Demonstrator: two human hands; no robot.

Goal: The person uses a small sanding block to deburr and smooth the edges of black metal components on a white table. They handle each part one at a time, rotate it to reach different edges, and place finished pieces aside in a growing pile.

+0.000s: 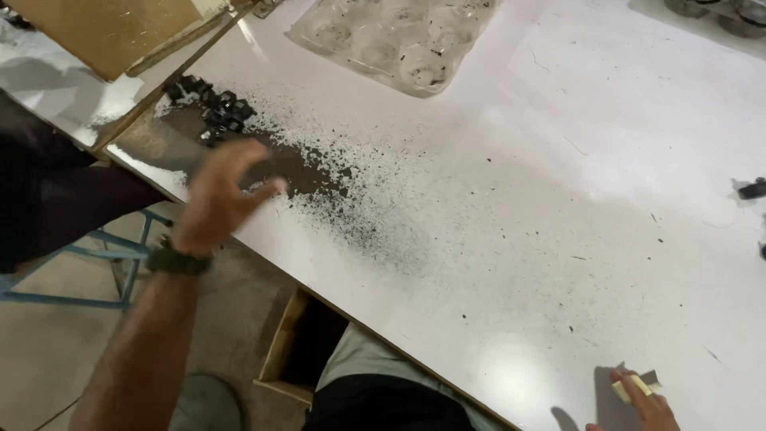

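The left hand point(219, 195) hangs with loose, spread fingers at the table's point(558, 160) edge, beside black dust point(335, 199) and small black parts point(215, 108). The right hand point(642, 403) pinches a little pale piece point(636, 386).

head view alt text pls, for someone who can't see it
A person's left hand, blurred and open, hovers over dark soil scattered across a white table, near small black pots. Their right hand holds a small pale tag at the bottom right; a clear plastic tray lies at the top.
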